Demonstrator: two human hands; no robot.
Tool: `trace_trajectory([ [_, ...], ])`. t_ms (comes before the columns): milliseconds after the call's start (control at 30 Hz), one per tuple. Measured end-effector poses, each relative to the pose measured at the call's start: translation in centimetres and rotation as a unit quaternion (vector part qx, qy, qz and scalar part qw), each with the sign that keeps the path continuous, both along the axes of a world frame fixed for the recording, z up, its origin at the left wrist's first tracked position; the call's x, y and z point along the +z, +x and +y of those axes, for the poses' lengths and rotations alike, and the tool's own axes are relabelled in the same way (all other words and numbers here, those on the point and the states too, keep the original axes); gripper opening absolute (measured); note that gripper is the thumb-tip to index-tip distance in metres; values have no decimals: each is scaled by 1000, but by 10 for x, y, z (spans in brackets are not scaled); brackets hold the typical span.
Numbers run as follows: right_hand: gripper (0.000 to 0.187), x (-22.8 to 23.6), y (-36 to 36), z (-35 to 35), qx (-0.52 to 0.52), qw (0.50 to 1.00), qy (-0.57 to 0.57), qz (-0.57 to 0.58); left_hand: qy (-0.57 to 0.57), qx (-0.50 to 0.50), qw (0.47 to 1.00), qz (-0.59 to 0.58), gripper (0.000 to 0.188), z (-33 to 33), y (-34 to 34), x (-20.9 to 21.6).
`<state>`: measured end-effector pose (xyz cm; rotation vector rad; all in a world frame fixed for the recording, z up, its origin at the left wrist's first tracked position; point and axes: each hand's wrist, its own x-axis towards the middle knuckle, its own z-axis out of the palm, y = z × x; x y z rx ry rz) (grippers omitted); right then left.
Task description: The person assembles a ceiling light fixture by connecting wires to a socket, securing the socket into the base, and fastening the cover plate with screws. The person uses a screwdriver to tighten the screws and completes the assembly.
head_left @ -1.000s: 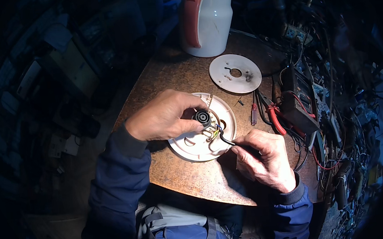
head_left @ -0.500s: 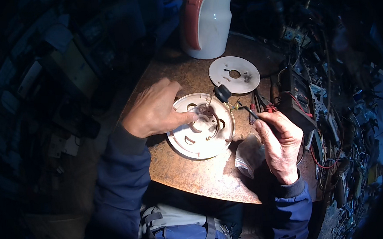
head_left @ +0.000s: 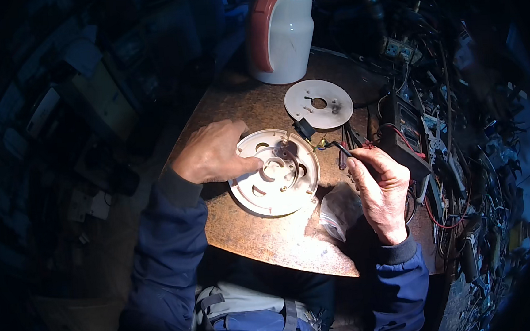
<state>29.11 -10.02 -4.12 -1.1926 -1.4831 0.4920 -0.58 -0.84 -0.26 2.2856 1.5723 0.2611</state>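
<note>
White plastic, round and cut with curved slots, the kettle base [head_left: 267, 203] lies at the centre of the frame on a brown tabletop [head_left: 283, 253]. From where I stand, the person's left hand [head_left: 213, 152] is at its left rim, thumb set apart from the fingers and reaching over the inside; the fingertips are hidden, so I can't tell whether they grip the edge.

Right of centre, the right hand [head_left: 380, 188] pinches a black cable [head_left: 345, 150] between thumb and forefinger. At the cable's far end, coloured wires [head_left: 323, 144] lead to a black round connector [head_left: 303, 129], out by the base's upper right rim; whether it touches the rim I can't make out.

I'd judge the step in hand to be holding the connector clear of the base's middle by its cable. The next move seems to call for a gentle pinch, sparing those thin wires, and a steady left hand on the base.

Above the connector lies a white disc [head_left: 303, 116] with dark smudges; at the top centre stands a white kettle [head_left: 293, 43]. A clear plastic bag [head_left: 341, 210] sits below the right hand's fingers.
</note>
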Motion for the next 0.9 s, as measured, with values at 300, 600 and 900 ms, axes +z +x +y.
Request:
trace_trajectory([
  [300, 14, 10, -7, -3, 89, 980, 105, -146, 97, -76, 987, -104, 62, 9, -6, -20],
  [600, 27, 8, -22, -16, 132, 950, 157, -234, 85, -83, 989, -90, 55, 9, -5, -17],
  [900, 28, 11, -21, -21, 173, 932, 141, -286, -68, -244, 950, -186, 50, -2, 4, 5],
])
